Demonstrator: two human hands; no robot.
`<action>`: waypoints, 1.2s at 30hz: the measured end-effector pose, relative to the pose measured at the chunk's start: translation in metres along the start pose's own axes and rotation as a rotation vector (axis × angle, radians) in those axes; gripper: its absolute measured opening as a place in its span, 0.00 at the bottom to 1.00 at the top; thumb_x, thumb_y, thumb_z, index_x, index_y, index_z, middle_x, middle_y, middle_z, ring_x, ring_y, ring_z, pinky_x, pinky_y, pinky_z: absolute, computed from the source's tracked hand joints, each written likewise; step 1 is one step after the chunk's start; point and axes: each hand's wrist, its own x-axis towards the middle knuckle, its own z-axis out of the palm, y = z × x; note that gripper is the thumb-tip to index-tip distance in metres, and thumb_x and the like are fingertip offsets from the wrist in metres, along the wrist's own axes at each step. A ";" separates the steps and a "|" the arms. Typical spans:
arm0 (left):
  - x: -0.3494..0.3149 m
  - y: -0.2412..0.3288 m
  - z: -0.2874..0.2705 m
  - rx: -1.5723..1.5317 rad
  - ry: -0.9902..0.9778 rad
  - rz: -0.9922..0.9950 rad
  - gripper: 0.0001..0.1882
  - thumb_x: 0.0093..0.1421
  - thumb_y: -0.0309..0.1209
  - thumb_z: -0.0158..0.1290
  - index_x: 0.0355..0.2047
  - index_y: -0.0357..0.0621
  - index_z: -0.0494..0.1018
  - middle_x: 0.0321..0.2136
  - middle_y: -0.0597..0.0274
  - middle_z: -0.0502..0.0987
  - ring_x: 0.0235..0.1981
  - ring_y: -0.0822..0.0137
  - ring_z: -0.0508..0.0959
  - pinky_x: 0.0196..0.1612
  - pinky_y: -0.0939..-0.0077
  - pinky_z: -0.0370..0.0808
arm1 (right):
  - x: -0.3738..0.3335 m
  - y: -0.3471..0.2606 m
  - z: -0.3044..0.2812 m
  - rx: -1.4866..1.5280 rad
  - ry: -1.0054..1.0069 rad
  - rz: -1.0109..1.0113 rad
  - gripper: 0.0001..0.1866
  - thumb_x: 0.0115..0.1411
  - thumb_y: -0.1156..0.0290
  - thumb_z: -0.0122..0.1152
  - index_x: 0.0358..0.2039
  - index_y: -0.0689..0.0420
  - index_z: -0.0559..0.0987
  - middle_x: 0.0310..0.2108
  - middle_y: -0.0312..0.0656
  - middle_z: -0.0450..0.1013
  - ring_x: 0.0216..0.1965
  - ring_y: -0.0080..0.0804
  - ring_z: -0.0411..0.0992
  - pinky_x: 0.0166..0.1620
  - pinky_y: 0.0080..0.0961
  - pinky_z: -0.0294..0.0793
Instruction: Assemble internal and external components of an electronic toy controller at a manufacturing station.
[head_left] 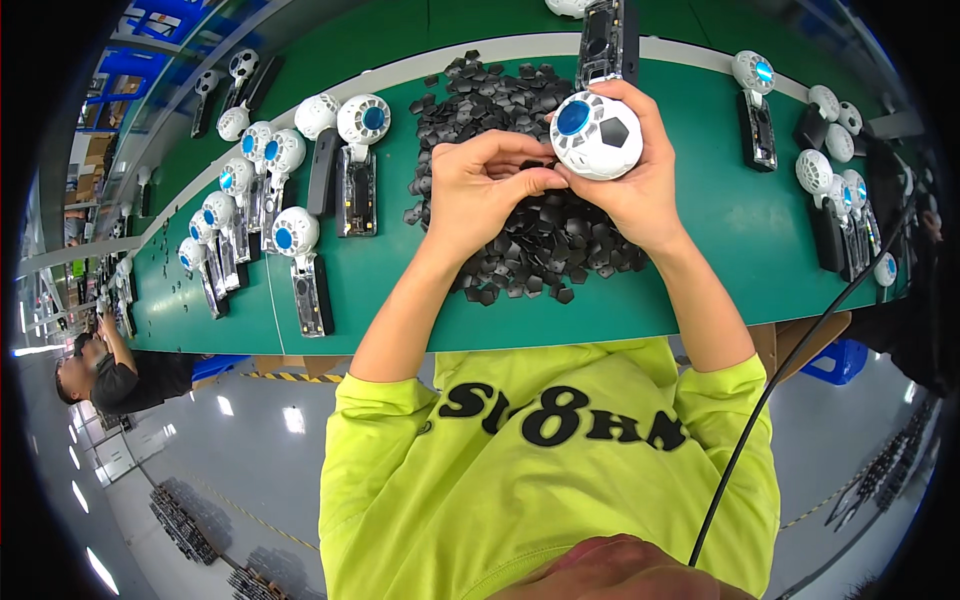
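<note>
One bare right hand (648, 185) clasps a round, white-and-black plastic ball (592, 155), while the left hand (478, 190) curls close beside it, its hold unclear.

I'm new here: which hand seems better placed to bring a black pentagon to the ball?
Probably the left hand: it hangs over the black pentagons, close to the soccer-ball head, which the right hand holds.
</note>
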 end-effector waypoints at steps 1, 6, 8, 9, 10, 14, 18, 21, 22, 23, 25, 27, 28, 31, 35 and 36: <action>0.000 0.001 0.000 -0.002 0.002 -0.004 0.13 0.49 0.16 0.65 0.36 0.28 0.79 0.29 0.50 0.83 0.27 0.67 0.84 0.28 0.84 0.81 | 0.000 0.000 0.000 0.000 -0.002 0.005 0.40 0.45 0.90 0.67 0.59 0.52 0.65 0.43 0.43 0.76 0.45 0.34 0.78 0.49 0.26 0.79; 0.002 0.004 0.001 -0.297 0.009 -0.308 0.10 0.56 0.18 0.61 0.39 0.29 0.79 0.33 0.51 0.83 0.31 0.66 0.84 0.35 0.82 0.83 | 0.002 -0.004 -0.001 -0.056 0.067 0.071 0.40 0.45 0.90 0.68 0.59 0.53 0.65 0.42 0.43 0.76 0.45 0.34 0.78 0.47 0.25 0.79; 0.003 0.003 0.000 -0.354 -0.022 -0.333 0.09 0.58 0.17 0.58 0.40 0.28 0.78 0.35 0.50 0.83 0.32 0.64 0.84 0.37 0.80 0.83 | 0.003 -0.001 -0.004 -0.049 0.077 0.102 0.41 0.45 0.89 0.69 0.59 0.53 0.65 0.42 0.43 0.76 0.44 0.33 0.78 0.48 0.25 0.79; 0.004 0.003 -0.001 -0.382 -0.037 -0.345 0.09 0.59 0.16 0.56 0.41 0.28 0.78 0.36 0.49 0.82 0.33 0.64 0.84 0.38 0.79 0.83 | 0.003 0.001 -0.006 -0.046 0.082 0.116 0.41 0.45 0.89 0.69 0.59 0.53 0.65 0.42 0.42 0.76 0.44 0.33 0.78 0.48 0.25 0.79; 0.004 0.002 -0.001 -0.410 -0.052 -0.355 0.09 0.60 0.16 0.55 0.42 0.28 0.77 0.38 0.48 0.82 0.34 0.63 0.84 0.39 0.78 0.83 | 0.004 0.002 -0.007 -0.042 0.086 0.130 0.41 0.44 0.89 0.69 0.59 0.53 0.65 0.42 0.42 0.76 0.44 0.33 0.78 0.48 0.24 0.79; 0.004 -0.001 0.000 -0.310 0.020 -0.353 0.09 0.61 0.16 0.54 0.42 0.27 0.76 0.38 0.46 0.82 0.34 0.62 0.84 0.40 0.78 0.83 | 0.003 0.003 -0.008 -0.074 0.071 0.155 0.41 0.44 0.89 0.70 0.59 0.53 0.65 0.41 0.41 0.75 0.43 0.32 0.78 0.48 0.24 0.78; 0.000 -0.004 0.002 -0.234 0.057 -0.309 0.10 0.60 0.16 0.54 0.43 0.28 0.76 0.38 0.48 0.82 0.34 0.63 0.84 0.40 0.79 0.83 | 0.000 0.006 -0.003 -0.107 0.091 0.113 0.42 0.43 0.90 0.70 0.58 0.53 0.65 0.41 0.41 0.75 0.41 0.31 0.78 0.47 0.24 0.78; 0.001 -0.004 0.002 -0.195 0.080 -0.281 0.10 0.59 0.16 0.55 0.42 0.28 0.77 0.37 0.49 0.82 0.34 0.64 0.84 0.39 0.79 0.82 | 0.000 0.004 0.000 -0.126 0.110 0.079 0.42 0.43 0.91 0.70 0.58 0.53 0.65 0.41 0.40 0.75 0.40 0.31 0.78 0.47 0.24 0.78; 0.001 -0.004 0.001 -0.127 0.093 -0.228 0.10 0.59 0.16 0.55 0.42 0.29 0.77 0.37 0.50 0.82 0.33 0.64 0.84 0.37 0.80 0.81 | 0.000 0.003 0.000 -0.130 0.108 0.087 0.42 0.43 0.91 0.70 0.58 0.53 0.65 0.41 0.40 0.75 0.40 0.31 0.78 0.47 0.24 0.78; 0.000 -0.004 0.001 -0.060 0.108 -0.178 0.10 0.58 0.17 0.56 0.41 0.30 0.78 0.36 0.52 0.83 0.32 0.65 0.84 0.36 0.80 0.81 | 0.000 0.002 -0.001 -0.133 0.106 0.097 0.42 0.42 0.91 0.70 0.58 0.53 0.65 0.41 0.40 0.75 0.40 0.30 0.78 0.47 0.25 0.79; -0.001 -0.005 0.000 0.078 0.139 -0.082 0.10 0.57 0.17 0.57 0.40 0.32 0.79 0.35 0.54 0.83 0.31 0.67 0.84 0.34 0.81 0.80 | -0.001 0.001 -0.001 -0.138 0.099 0.119 0.42 0.42 0.92 0.70 0.57 0.54 0.65 0.40 0.40 0.75 0.41 0.30 0.78 0.47 0.25 0.79; 0.000 -0.005 -0.005 0.159 0.171 -0.061 0.10 0.56 0.18 0.57 0.39 0.34 0.79 0.34 0.56 0.83 0.30 0.68 0.83 0.33 0.81 0.79 | 0.000 -0.001 -0.002 -0.144 0.091 0.136 0.42 0.42 0.92 0.70 0.57 0.53 0.65 0.40 0.40 0.75 0.41 0.30 0.78 0.47 0.25 0.79; 0.002 -0.005 -0.009 0.243 0.197 -0.039 0.10 0.55 0.18 0.58 0.39 0.35 0.80 0.34 0.57 0.83 0.29 0.68 0.82 0.32 0.80 0.78 | 0.000 -0.002 -0.002 -0.149 0.089 0.151 0.42 0.41 0.92 0.70 0.57 0.53 0.65 0.40 0.40 0.75 0.41 0.30 0.78 0.47 0.25 0.79; 0.007 -0.003 -0.013 0.409 0.249 0.003 0.10 0.54 0.19 0.59 0.37 0.37 0.81 0.33 0.59 0.82 0.27 0.69 0.81 0.31 0.80 0.76 | -0.001 -0.003 -0.002 -0.159 0.082 0.183 0.43 0.41 0.92 0.70 0.57 0.53 0.65 0.40 0.39 0.75 0.41 0.30 0.78 0.46 0.25 0.78; 0.017 0.003 -0.010 0.710 0.162 0.474 0.09 0.53 0.19 0.59 0.36 0.38 0.81 0.32 0.61 0.81 0.27 0.68 0.77 0.30 0.79 0.72 | 0.000 0.005 -0.004 -0.117 0.099 0.186 0.42 0.42 0.92 0.69 0.58 0.53 0.64 0.40 0.39 0.75 0.42 0.32 0.79 0.47 0.25 0.79; 0.015 0.001 -0.009 0.710 0.164 0.463 0.09 0.53 0.19 0.59 0.36 0.38 0.81 0.32 0.61 0.81 0.27 0.68 0.77 0.30 0.79 0.72 | -0.001 0.006 -0.003 -0.115 0.094 0.195 0.42 0.42 0.92 0.69 0.58 0.53 0.64 0.40 0.39 0.75 0.42 0.32 0.79 0.47 0.25 0.79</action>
